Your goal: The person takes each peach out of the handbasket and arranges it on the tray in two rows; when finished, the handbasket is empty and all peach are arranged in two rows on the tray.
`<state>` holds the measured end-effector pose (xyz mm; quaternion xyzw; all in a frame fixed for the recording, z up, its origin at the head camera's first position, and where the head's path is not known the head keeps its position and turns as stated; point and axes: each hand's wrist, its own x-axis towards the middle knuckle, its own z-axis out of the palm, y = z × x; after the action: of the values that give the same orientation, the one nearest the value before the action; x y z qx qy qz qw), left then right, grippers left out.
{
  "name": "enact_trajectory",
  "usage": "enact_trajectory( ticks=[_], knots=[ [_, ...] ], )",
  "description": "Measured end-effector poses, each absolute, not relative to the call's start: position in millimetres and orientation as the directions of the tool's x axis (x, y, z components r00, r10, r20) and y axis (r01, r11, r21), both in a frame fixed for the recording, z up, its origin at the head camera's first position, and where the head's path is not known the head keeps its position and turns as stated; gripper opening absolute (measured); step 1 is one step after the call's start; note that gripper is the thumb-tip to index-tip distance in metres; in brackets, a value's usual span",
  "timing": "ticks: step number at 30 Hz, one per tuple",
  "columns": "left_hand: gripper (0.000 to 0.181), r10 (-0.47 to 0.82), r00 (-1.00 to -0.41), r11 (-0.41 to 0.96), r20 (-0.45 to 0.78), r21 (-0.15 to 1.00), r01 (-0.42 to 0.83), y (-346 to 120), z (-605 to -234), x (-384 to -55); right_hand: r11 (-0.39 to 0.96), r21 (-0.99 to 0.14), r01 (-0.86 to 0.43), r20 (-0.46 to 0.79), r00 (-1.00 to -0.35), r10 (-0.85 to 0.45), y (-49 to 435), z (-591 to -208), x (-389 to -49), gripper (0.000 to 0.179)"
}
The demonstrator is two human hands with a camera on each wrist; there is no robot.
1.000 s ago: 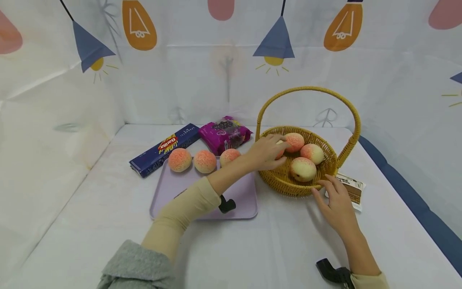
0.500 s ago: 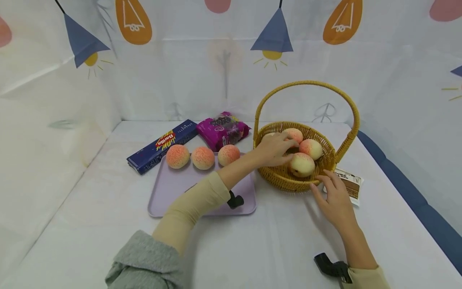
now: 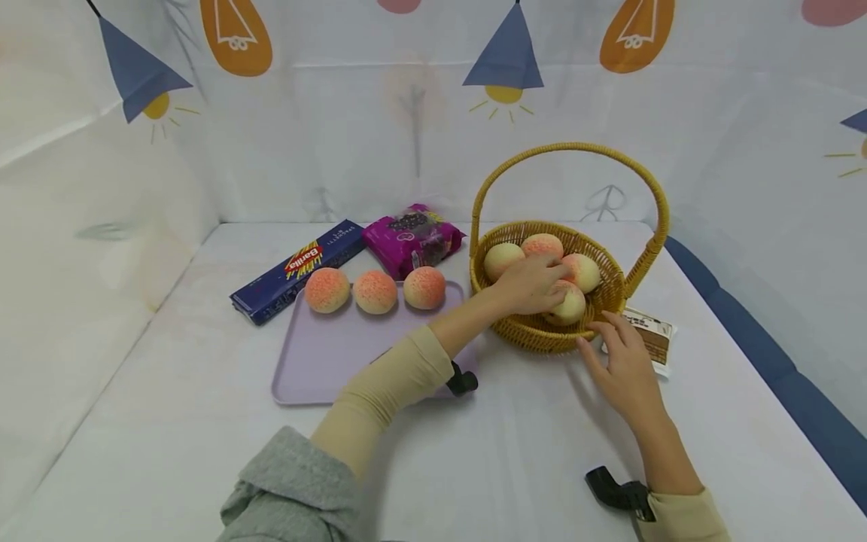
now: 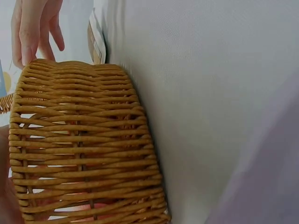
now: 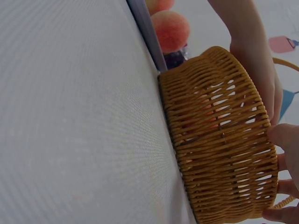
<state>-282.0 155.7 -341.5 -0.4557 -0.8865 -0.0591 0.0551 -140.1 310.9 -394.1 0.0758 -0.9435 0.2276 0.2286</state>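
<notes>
My left hand (image 3: 533,286) reaches over the left side of the wicker basket (image 3: 535,342), its fingers over the front peach (image 3: 570,307) and close to the right-hand peach (image 3: 585,274). A pale peach (image 3: 503,260) and a redder peach (image 3: 542,245) lie behind that hand. At the basket's front right rim, the fingertips of my right hand (image 3: 625,369) touch the wicker with relaxed fingers. In the right wrist view the thumb (image 5: 283,135) meets the rim from outside. The basket wall hides most of my left hand in the left wrist view.
Three peaches (image 3: 375,292) stand along the back edge of a lilac tray (image 3: 318,369). Behind it lie a blue spaghetti box (image 3: 298,271) and a purple snack bag (image 3: 413,239). A white-and-brown packet (image 3: 652,339) lies right of the basket, whose tall handle (image 3: 576,147) arches overhead.
My left hand has moved right, from the basket's left side toward the front peach, uncovering the pale peach at the left. My right hand has stayed at the rim. The head view has shifted slightly.
</notes>
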Motion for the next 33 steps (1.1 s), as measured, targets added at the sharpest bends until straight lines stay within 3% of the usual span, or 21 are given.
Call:
enact_trajectory(
  ticks=[9, 22, 33],
  knots=[
    [0.033, 0.784, -0.609, 0.567, 0.125, 0.256, 0.783, 157.9, -354.3, -284.1, 0.891, -0.385, -0.24, 0.457, -0.889, -0.042, 308.4, -393.3, -140.9, 0.035],
    [0.037, 0.806, -0.589, 0.539, 0.06, 0.338, 0.772, 158.7, -361.4, -284.7, 0.89, -0.395, -0.227, 0.438, -0.898, -0.035, 307.2, -393.7, -141.1, 0.037],
    [0.031, 0.826, -0.553, 0.477, 0.11, 0.388, 0.789, 159.9, -361.8, -283.1, 0.89, -0.405, -0.211, 0.431, -0.902, -0.018, 308.5, -392.4, -138.4, 0.037]
  ],
)
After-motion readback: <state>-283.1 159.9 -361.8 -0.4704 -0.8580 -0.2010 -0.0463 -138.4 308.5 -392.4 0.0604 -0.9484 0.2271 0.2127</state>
